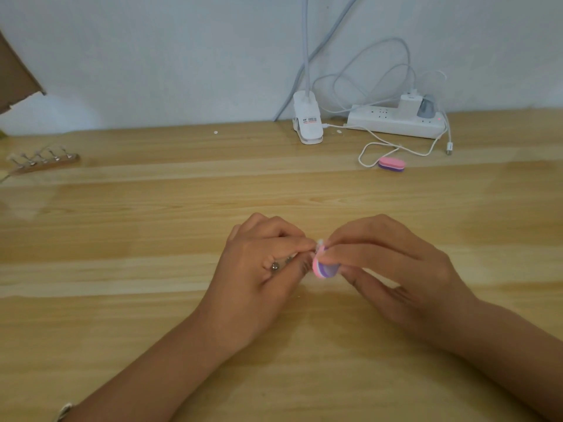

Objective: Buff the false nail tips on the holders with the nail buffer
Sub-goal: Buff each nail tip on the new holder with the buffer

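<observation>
Well nearer than the power strip [396, 121], the left hand [262, 266] pinches a holder [275, 266] steady so its nail tip [320, 243] meets the nail buffer [324, 270] that the right hand [396, 263] grips between thumb and fingers.

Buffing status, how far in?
Done: nothing shows as finished. In hand: left hand pinches one holder, its tip against the buffer gripped by the right hand. Left: the rack far left carries five more holders; too blurred to tell whether their tips are buffed. A spare buffer lies unused at the back right.
</observation>
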Demonstrator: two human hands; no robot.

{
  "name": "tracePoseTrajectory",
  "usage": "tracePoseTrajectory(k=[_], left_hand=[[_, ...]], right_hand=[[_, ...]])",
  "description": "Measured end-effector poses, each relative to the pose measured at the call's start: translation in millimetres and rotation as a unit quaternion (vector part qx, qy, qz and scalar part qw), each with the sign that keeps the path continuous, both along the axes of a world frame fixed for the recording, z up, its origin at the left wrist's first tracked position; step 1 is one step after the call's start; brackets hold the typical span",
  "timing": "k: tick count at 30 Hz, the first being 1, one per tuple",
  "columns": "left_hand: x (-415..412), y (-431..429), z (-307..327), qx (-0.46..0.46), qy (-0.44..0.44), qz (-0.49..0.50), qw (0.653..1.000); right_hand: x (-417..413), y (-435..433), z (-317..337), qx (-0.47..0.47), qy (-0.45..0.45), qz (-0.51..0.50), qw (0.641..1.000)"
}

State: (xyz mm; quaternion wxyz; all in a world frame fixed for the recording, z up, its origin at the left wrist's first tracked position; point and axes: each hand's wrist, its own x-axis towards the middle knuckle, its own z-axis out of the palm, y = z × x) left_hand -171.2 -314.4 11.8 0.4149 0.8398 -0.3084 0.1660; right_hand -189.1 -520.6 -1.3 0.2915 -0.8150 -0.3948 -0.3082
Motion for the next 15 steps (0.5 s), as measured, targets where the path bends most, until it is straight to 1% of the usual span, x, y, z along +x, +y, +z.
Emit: tracePoseTrajectory(k=[3, 8, 12, 15], left_hand=[[-1, -2, 2, -0.009, 0.009, 0.008, 1.000], [-1, 0, 2, -0.021, 0.022, 0.007, 1.000], [-1, -2, 3, -0.036, 0.041, 0.011, 0.998], [-1, -1, 3, -0.048, 0.058, -0.003, 0.997]], right_hand=[[4, -6, 3, 0.004, 0.007, -0.025, 1.000], [-3, 2, 1, 0.002, -0.013, 0.003, 1.000], [2, -5, 3, 0.006, 0.002, -0.025, 1.000], [-4, 5, -1, 0.021, -0.015, 0.004, 1.000]])
